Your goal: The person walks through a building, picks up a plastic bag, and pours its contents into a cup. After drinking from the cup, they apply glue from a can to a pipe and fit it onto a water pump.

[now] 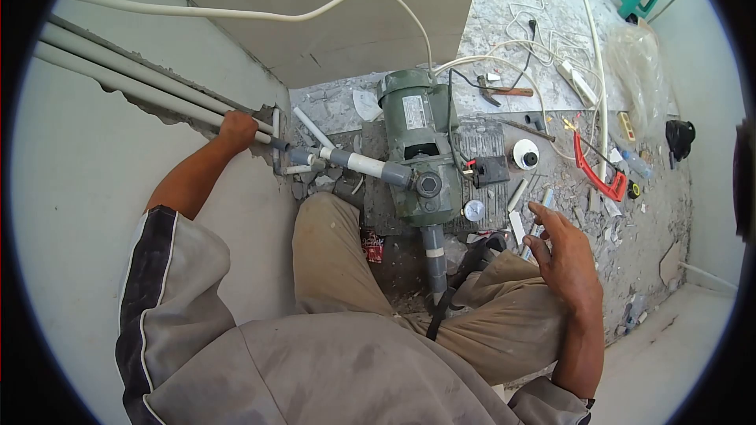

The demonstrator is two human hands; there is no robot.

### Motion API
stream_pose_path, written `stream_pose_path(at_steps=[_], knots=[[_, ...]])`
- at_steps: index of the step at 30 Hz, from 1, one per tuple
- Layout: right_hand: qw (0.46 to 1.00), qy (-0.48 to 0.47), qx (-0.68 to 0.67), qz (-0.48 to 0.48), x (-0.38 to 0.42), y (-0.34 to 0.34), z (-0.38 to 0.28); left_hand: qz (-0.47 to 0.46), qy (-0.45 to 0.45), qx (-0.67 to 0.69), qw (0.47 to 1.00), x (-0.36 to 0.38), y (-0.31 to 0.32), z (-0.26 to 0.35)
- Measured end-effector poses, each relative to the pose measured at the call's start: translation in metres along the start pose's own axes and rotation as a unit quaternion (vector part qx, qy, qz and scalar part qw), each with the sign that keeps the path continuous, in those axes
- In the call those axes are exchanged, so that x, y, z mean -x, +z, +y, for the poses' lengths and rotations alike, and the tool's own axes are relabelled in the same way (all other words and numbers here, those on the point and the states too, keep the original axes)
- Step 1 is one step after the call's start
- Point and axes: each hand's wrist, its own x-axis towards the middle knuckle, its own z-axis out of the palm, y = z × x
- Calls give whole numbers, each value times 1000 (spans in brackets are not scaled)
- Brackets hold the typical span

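Pipe-fitting step judged in hand: left hand (236, 129) clamped on grey wall pipe (142, 86) at chase end, beside joint to green pump (417, 161). Right hand (563, 256) held over knee, fingers loosely apart, nothing gripped. Next move judged: steady hold, pipe aligned with joint. Concrete floor (504, 16) littered: hammer (504, 92), red hacksaw (598, 173), pipe offcuts; white walls close around.
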Motion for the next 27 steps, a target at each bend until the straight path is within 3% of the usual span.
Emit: stream_pose_path(at_steps=[5, 15, 21, 23, 27], knots=[[1000, 3, -13, 1, -2, 2, 4, -3, 22, 33, 999, 9, -7, -13], [996, -9, -51, -77, -25, -1, -16, -45, 9, 18, 999, 57, -112, -56], [970, -215, 38, -111, -76, 15, -62, -45, -18, 6, 999, 97, -185, -77], [961, -227, 58, -144, -105, 22, -95, -50, -20, 11, 999, 110, -205, -81], [944, -316, -10, -94, -169, 84, -149, -52, -25, 15, 998, 138, -230, -81]])
